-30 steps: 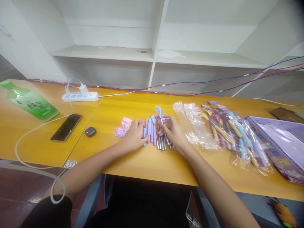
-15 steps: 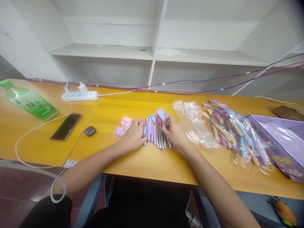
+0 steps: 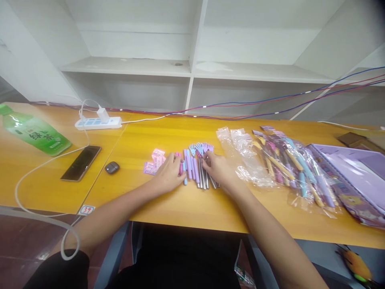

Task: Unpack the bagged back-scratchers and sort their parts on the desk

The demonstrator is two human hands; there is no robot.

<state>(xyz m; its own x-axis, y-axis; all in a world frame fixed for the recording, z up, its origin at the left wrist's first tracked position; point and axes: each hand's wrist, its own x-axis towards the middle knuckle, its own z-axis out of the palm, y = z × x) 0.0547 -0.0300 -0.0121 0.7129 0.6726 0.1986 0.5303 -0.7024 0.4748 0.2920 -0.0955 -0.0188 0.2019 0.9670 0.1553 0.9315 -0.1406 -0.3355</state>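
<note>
My left hand [image 3: 169,173] is closed at the left end of a row of handles, its fingers curled on a pink handle [image 3: 180,167]. Beside it lie several purple handles [image 3: 189,165] and a light blue one [image 3: 185,178]. My right hand [image 3: 219,167] is pinched at the neck of a back scratcher with a blue hand-shaped head [image 3: 199,148]; its fingers partly hide the grip. Several silver rods [image 3: 203,178] lie side by side under that hand, with purple, pink and blue claw heads at the far end. Pink printed cards [image 3: 158,157] lie left of my left hand.
Empty clear bags [image 3: 252,168] and bagged back scratchers [image 3: 296,164] lie to the right, before a purple case [image 3: 357,168]. On the left are a green bottle [image 3: 37,132], a phone [image 3: 81,162], a black earbud case [image 3: 112,167] and a power strip [image 3: 98,123].
The blue-headed back scratcher has come down level with the other heads, my right hand lowering with it. My left hand stays at the handles. The whole view has shifted slightly.
</note>
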